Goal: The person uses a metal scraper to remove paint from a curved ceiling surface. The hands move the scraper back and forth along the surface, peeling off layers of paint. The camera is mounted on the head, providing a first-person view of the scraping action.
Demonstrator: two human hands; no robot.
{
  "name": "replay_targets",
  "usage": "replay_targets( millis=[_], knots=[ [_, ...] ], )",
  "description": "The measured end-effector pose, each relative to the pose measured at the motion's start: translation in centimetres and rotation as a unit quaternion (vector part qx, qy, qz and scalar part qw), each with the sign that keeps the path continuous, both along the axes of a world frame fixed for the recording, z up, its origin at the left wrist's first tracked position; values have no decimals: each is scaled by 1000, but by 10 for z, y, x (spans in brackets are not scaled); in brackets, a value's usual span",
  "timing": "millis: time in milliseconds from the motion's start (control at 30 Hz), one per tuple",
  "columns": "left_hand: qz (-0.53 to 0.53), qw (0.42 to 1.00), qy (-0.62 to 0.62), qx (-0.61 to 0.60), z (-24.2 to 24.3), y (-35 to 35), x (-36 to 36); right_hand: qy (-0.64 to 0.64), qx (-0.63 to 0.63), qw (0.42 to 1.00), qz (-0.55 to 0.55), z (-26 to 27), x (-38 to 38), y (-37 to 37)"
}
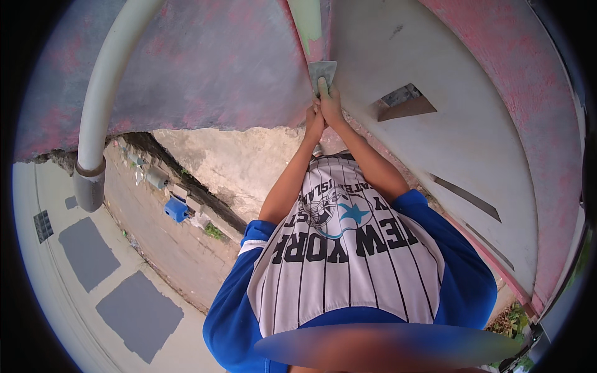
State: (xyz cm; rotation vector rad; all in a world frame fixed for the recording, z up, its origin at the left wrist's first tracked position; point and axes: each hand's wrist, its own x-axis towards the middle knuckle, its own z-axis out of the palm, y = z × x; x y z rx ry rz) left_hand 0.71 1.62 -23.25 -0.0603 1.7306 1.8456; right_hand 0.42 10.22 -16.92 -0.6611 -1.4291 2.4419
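Note:
My right hand [331, 105] grips a flat grey scraper [323, 70], its thumb pressed along the blade. The wide end of the blade points away from me and lies at a narrow pink wall strip [316, 48]. Beyond the blade, pale green coating [306, 19] covers the strip and ends in a ragged edge. Close against the right hand, my left hand [315, 122] has its fingertips by the lower end of the scraper; what they grip is hidden.
A mottled grey and pink wall [210, 65] stands at left, with a thick white pipe [100, 93] before it. A pale wall [447, 130] with rectangular openings is at right. Far below lie a blue plastic container [176, 210], a grey container [156, 177] and concrete blocks beside a dark channel.

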Motion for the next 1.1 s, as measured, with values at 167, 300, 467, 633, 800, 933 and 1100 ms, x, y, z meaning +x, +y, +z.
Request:
replay_targets(
  millis=[167, 300, 467, 633, 800, 933, 1100],
  knots=[
    [57, 997, 38, -23, -5, 7, 0, -5, -11, 1000, 22, 13, -5, 6],
    [102, 993, 60, -23, 22, 15, 0, -25, -7, 999, 19, 42, -13, 2],
    [116, 983, 127, -58, 50, 10, -3, -33, 23, 999, 14, 80, -21, -8],
    [144, 981, 114, -63, 70, 13, -10, -18, 94, 995, 3, 85, -32, -9],
    [143, 981, 120, -54, 64, 12, -21, 12, 82, 996, 31, 60, -36, -7],
    [118, 985, 122, -45, 57, 11, -30, -3, 120, 993, 18, 66, -39, -14],
    [50, 986, 138, -80, 61, 8, -43, 56, 191, 979, 42, 83, -48, -11]
  ],
)
